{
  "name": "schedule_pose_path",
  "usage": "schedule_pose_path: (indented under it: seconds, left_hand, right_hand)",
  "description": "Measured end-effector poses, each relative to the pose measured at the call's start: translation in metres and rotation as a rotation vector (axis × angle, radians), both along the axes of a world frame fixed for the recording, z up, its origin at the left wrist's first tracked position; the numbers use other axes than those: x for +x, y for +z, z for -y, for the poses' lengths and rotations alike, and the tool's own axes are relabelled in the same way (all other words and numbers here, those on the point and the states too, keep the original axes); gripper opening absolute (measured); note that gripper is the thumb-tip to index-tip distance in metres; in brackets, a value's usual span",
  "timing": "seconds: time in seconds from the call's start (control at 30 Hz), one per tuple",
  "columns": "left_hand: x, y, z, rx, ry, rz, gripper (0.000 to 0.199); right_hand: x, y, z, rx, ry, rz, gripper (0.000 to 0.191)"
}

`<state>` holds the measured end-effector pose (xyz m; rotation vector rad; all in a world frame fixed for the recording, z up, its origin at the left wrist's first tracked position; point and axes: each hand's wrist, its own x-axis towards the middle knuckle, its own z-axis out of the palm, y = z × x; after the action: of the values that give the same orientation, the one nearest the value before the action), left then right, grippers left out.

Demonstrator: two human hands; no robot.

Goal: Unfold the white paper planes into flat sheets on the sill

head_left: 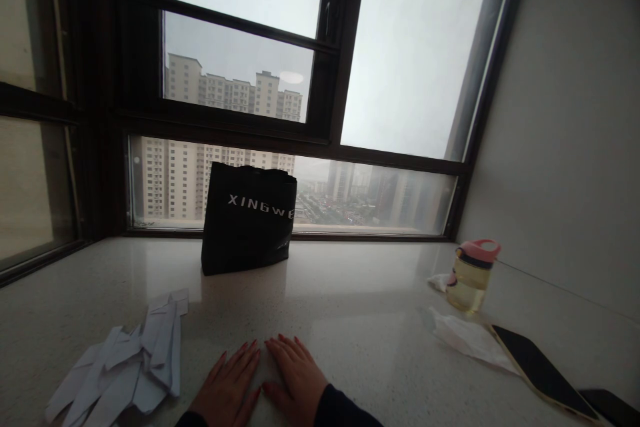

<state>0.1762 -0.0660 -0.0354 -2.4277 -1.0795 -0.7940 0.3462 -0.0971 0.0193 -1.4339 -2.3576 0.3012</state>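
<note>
My left hand (227, 383) lies flat on the speckled white sill (350, 313), palm down with its fingers stretched out. Beside it my right hand (296, 373) rests the same way, the two thumbs close together. Neither hand holds anything. Left of my left hand is a loose pile of folded white paper pieces (135, 363). Beyond both hands a black bag (247, 230) with white lettering stands upright near the window.
On the right stands a water bottle (470, 277) with a pink lid. Near it lie a crumpled white tissue (467, 339), a phone (543, 370) and another dark object (610, 408), partly cut off. A dark-framed window (395, 159) closes off the back; a wall (565, 147) rises at right.
</note>
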Motion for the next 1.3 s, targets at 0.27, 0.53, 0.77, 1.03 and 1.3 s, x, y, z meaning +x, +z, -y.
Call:
schedule_pose_path:
  seconds: [0.27, 0.53, 0.77, 1.03, 1.3]
  left_hand:
    - [0.0, -0.001, 0.0, -0.007, -0.012, 0.016, 0.043]
    - [0.0, 0.005, 0.002, -0.005, 0.021, -0.058, 0.043]
    - [-0.001, 0.003, 0.001, -0.012, 0.003, -0.03, 0.043]
    - [0.0, 0.005, 0.001, -0.037, 0.016, -0.05, 0.043]
    - [0.001, 0.005, 0.003, -0.024, 0.02, -0.041, 0.044]
  right_hand:
    - [0.001, -0.001, -0.002, -0.011, 0.011, 0.0, 0.052]
    - [0.001, -0.001, -0.001, -0.008, 0.008, 0.004, 0.052]
    - [0.0, 0.0, 0.001, 0.012, 0.004, -0.02, 0.051]
    - [0.0, -0.001, 0.003, 0.022, -0.002, -0.068, 0.051]
    - [-0.007, 0.016, 0.005, 0.098, -0.072, -0.266, 0.044]
